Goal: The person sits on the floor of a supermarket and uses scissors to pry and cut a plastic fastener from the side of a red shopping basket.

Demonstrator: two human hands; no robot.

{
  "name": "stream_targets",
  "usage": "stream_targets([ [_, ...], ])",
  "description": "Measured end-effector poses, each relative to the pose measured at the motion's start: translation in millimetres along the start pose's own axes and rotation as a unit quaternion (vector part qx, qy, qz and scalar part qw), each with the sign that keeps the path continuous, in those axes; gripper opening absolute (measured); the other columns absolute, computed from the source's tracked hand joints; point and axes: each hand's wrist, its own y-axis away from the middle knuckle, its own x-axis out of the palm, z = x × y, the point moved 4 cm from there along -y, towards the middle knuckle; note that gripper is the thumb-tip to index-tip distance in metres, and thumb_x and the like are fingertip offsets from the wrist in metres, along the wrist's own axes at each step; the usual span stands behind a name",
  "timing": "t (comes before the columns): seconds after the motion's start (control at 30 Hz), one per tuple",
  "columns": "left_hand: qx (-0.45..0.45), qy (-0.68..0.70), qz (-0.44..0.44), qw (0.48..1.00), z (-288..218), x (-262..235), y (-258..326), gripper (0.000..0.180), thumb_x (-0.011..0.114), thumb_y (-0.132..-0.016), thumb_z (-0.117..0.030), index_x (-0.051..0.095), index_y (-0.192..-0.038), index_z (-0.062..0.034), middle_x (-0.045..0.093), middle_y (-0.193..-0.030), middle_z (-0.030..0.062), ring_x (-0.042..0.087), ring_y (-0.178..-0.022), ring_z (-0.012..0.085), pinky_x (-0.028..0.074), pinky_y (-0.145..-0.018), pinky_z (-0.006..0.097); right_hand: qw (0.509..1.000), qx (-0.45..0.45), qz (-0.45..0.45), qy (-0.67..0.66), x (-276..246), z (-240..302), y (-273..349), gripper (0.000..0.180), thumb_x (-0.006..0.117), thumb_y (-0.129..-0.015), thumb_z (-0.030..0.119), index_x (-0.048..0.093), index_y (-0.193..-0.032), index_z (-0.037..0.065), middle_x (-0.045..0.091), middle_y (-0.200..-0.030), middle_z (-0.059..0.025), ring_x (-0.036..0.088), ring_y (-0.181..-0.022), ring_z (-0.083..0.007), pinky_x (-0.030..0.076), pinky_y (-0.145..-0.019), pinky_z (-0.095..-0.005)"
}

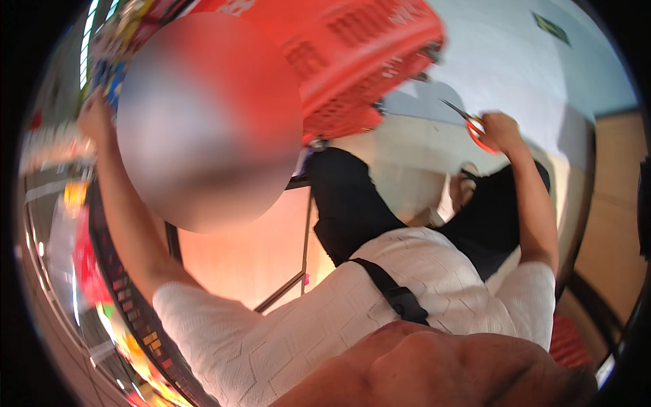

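Your right hand, at about two o'clock in the head view, is clenched around the orange handles of a pair of scissors, whose dark blades stick out toward ten o'clock from the fist, over the pale floor. Your left hand, at about ten o'clock, is raised against a rack of colourful packages in blue, yellow and red; whether it is gripping one or only touching them cannot be told, as the area is blurred. A red plastic basket with slotted walls sits at twelve o'clock, tilted in the view; its contents cannot be made out. A small dark green rectangular sign lies on the floor at one o'clock. More bright packages, red, yellow and orange, line the curved shelf from eight to seven o'clock. A black strap crosses your white knit shirt at five o'clock.
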Motion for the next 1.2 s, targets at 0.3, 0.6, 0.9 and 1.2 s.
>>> stream_targets([
  [0.3, 0.361, 0.141, 0.321, 0.864, -285, 113, 372, 0.015, 0.065, -0.079, 0.001, 0.067, -0.095, 0.0001, 0.063, -0.080, 0.0062, 0.056, -0.073, 0.0128, 0.044, -0.062, 0.024, 0.993, 0.060, -0.022, -0.102, -2, -25, 24, 0.024, 0.060, -0.069, 0.020, 0.068, -0.083, 0.002, 0.066, -0.081, -0.0169, 0.064, -0.082, -0.0334, 0.052, -0.069, -0.0405],
  [0.6, 0.090, 0.124, 0.401, 0.903, -197, 293, 484, 0.026, 0.070, -0.074, -0.004, 0.065, -0.099, -0.0006, 0.058, -0.068, 0.0074, 0.056, -0.060, 0.0160, 0.046, -0.059, 0.029, 0.980, -0.029, -0.034, -0.194, -25, 3, 33, 0.024, 0.060, -0.069, 0.018, 0.066, -0.087, 0.003, 0.065, -0.081, -0.0160, 0.063, -0.080, -0.0333, 0.051, -0.067, -0.0409],
  [0.9, 0.231, 0.115, 0.278, 0.925, -204, 335, 492, 0.022, 0.072, -0.073, -0.004, 0.068, -0.094, -0.0021, 0.057, -0.062, 0.0062, 0.053, -0.054, 0.0153, 0.045, -0.055, 0.028, 0.976, -0.042, -0.024, -0.213, -26, 5, 33, 0.022, 0.060, -0.068, 0.017, 0.064, -0.083, 0.001, 0.063, -0.078, -0.0179, 0.061, -0.078, -0.0354, 0.049, -0.066, -0.0420],
  [1.2, 0.212, 0.121, 0.261, 0.934, -211, 333, 496, 0.013, 0.068, -0.074, -0.006, 0.068, -0.087, -0.0068, 0.067, -0.077, 0.0104, 0.065, -0.066, 0.0254, 0.052, -0.061, 0.034, 0.972, -0.006, -0.036, -0.232, -24, 5, 25, 0.020, 0.060, -0.070, 0.017, 0.063, -0.084, 0.002, 0.062, -0.074, -0.0142, 0.060, -0.073, -0.0324, 0.048, -0.064, -0.0396],
])
